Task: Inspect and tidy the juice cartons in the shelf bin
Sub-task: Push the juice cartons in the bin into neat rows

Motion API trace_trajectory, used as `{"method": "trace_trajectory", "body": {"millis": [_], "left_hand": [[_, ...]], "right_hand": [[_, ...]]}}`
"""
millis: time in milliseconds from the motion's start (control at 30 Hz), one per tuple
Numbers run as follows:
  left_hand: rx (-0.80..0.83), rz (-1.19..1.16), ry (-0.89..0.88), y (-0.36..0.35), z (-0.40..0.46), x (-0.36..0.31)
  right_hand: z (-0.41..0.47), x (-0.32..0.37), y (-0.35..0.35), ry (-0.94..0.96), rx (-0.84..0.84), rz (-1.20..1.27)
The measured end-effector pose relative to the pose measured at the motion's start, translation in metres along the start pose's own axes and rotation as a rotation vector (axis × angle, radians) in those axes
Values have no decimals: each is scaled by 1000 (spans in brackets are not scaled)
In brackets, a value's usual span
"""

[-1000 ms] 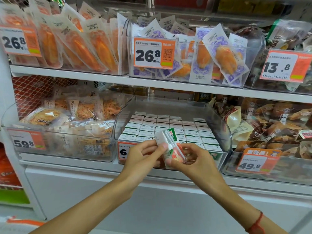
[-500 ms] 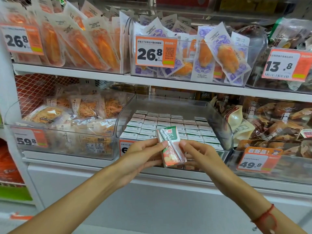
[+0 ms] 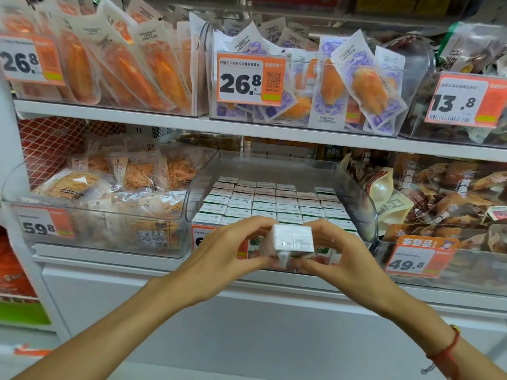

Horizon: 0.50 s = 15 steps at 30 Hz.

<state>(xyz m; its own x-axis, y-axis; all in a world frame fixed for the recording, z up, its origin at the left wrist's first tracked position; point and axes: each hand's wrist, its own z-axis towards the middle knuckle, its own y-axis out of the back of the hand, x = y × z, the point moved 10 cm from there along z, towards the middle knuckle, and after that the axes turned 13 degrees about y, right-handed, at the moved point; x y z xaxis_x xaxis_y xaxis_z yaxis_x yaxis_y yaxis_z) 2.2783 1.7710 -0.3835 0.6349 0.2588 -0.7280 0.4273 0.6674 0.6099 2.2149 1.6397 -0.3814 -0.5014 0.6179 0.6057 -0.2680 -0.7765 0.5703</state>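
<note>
A small juice carton is held in front of the clear shelf bin, its white end face turned toward me. My left hand grips its left side with curled fingers and thumb. My right hand grips its right side the same way. Inside the bin, several rows of upright juice cartons stand packed together, white tops showing. The bin's orange price tag is partly hidden behind my left hand.
A bin of shredded snack packs sits to the left, a bin of brown snack packs to the right. The upper shelf overhangs the juice bin and carries pouches with 26.8 tags. A white panel lies below.
The carton has been turned in both hands: its printed side with the straw faced me before, its white end face points at me now. Both hands stay in front of the bin.
</note>
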Motion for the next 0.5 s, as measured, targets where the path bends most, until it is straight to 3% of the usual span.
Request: {"method": "trace_trajectory", "body": {"millis": [267,433,500], "left_hand": [[-136,87,-170,3,-4,-18],[1,-427,174,-10,5,18],[18,-519,265,-14,6,30]], "right_hand": [[2,21,11,179,-70,-162],[0,16,13,133,-119,-162],[0,15,8,115,-105,-153]]}}
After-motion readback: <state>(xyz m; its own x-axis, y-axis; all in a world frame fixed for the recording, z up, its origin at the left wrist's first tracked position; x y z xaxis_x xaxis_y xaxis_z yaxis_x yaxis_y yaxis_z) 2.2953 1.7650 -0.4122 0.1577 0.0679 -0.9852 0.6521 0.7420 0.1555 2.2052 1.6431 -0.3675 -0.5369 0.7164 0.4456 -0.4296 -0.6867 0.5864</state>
